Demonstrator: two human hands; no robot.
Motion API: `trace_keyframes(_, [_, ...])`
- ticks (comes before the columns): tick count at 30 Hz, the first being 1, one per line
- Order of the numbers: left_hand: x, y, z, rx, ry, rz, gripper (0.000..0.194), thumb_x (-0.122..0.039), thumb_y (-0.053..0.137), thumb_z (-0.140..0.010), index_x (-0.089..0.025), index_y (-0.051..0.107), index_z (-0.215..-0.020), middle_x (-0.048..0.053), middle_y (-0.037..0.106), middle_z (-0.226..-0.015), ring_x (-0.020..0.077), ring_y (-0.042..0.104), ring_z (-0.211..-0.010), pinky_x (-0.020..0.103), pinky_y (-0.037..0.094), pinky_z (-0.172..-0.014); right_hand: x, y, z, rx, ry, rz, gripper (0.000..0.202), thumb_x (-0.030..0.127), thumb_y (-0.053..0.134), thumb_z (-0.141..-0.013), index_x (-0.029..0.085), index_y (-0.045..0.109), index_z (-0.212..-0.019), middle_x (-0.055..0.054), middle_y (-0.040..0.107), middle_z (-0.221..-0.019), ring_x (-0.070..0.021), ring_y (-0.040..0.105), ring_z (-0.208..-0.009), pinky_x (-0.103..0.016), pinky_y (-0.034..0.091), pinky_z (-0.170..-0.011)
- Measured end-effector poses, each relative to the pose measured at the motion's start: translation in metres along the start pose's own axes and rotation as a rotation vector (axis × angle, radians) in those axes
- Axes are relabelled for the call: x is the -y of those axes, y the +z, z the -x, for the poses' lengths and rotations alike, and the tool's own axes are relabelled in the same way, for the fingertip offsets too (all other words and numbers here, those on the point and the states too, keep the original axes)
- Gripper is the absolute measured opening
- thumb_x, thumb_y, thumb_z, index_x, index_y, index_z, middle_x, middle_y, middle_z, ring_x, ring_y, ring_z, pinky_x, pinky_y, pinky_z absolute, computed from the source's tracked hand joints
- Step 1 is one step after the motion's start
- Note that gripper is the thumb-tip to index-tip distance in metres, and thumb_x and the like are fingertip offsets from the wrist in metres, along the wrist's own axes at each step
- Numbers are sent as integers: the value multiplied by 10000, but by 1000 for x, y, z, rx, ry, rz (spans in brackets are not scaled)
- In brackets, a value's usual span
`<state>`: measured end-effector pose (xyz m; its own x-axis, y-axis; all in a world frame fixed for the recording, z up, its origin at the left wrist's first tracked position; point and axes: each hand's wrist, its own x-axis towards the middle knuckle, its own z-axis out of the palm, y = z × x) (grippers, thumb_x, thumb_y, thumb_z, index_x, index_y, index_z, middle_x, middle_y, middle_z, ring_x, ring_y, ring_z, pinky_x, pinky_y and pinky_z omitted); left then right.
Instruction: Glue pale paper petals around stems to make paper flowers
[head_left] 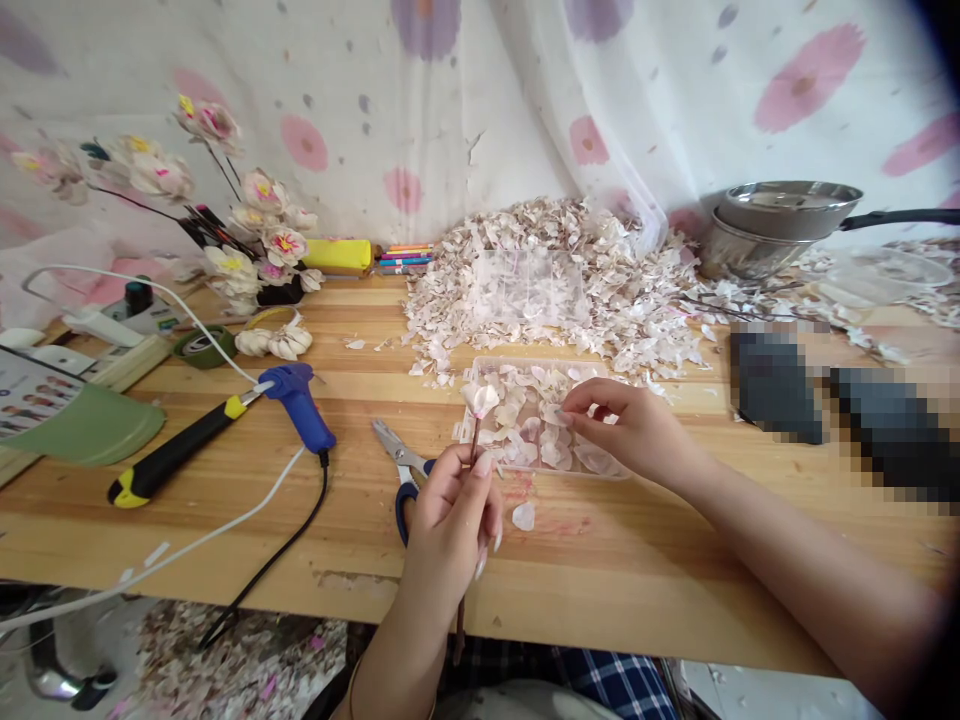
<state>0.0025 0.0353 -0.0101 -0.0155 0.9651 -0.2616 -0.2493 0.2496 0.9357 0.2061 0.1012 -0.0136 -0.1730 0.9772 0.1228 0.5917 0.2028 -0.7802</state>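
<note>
My left hand [459, 500] is closed round a thin brown stem [460, 620], held upright with a small white flower [481, 398] at its top. To the right, my right hand [626, 425] pinches a pale petal [561, 415] between thumb and fingertips, over the near part of a clear plastic box [600, 470]. Many whitish petals [529, 430] lie in that box. One loose petal [523, 516] rests on the wooden table [600, 580] in front of it. Scissors [405, 460] with dark blue handles lie beside my left hand, partly hidden by it.
A blue glue gun [300, 405] with cords and a black-yellow handled tool [176, 455] lie left. Finished flowers [262, 235] stand behind them. A large petal heap [450, 290] holds another clear tray [529, 285]. Metal pans [772, 225] stand back right.
</note>
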Motion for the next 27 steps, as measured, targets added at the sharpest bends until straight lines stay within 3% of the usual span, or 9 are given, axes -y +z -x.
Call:
trace_keyframes(9, [2,-2,-1,28,12,4,316,-489,631,-837,-188,537,-838,-92,476,-422,25,253,-305,109,177,-298,-11,-4,-5,-11,-101,27,208,318,566,-879,208,743,-881,-83,719,-1022,-222,664,-901,-353,526,-741])
trace_keyframes(15, [3,-3,-1,22,14,7,306,-484,633,-838,-191,543,-836,-90,483,-427,28,265,-307,113,175,-298,-16,-16,-4,69,-371,341,163,211,578,-855,210,741,-860,-117,627,-1197,-304,569,-1124,-528,447,-984])
trace_keyframes(23, [3,-3,-1,27,13,12,312,-488,641,-832,-191,544,-829,-87,483,-430,30,264,-305,119,170,-296,-12,-13,-3,57,-422,456,247,126,555,-850,213,717,-1014,-139,565,-1273,-334,487,-1187,-576,433,-998])
trace_keyframes(27, [3,-4,-1,30,11,0,310,-486,632,-838,-191,538,-832,-88,482,-428,29,255,-308,116,172,-297,-14,-10,-3,97,-436,504,238,109,581,-838,217,725,-995,-131,541,-1312,-346,449,-1211,-582,425,-1003])
